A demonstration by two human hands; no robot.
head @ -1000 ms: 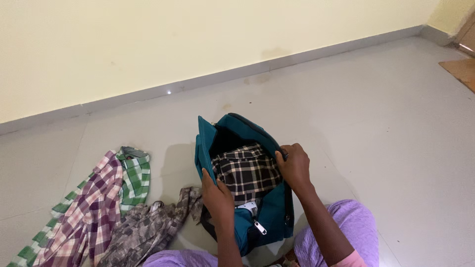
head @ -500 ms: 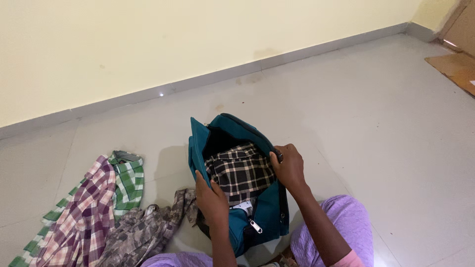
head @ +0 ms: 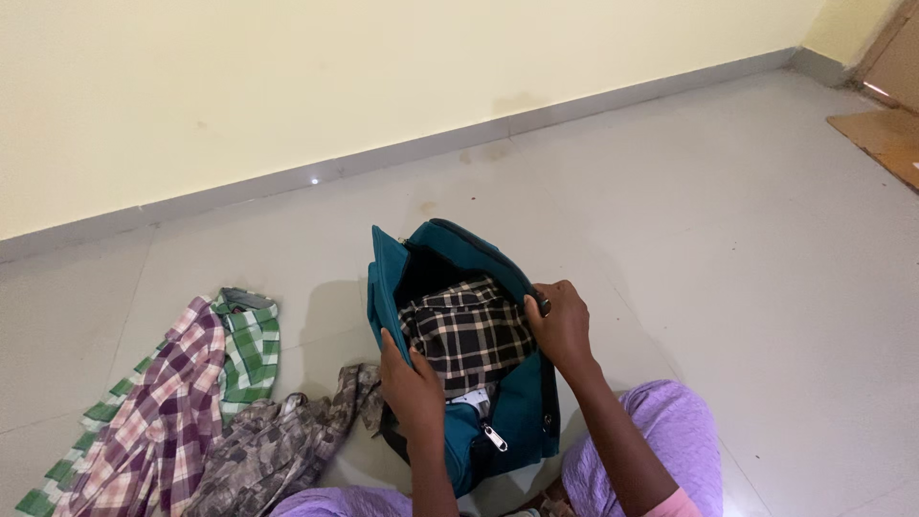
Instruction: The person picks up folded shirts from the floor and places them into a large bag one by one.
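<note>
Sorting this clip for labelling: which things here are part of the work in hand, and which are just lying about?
In hand:
teal bag, held open at both sides
dark checked shirt inside it
left hand
right hand

Lying about:
purple checked shirt
green checked shirt
camouflage garment
cardboard by the far corner

Matt teal woven cloth on the bag [head: 522, 407], shiny metal zip pull [head: 494, 439]; soft checked cotton shirt [head: 466, 332] inside; smooth, faintly glossy grey floor [head: 747, 249] at three o'clock
</note>
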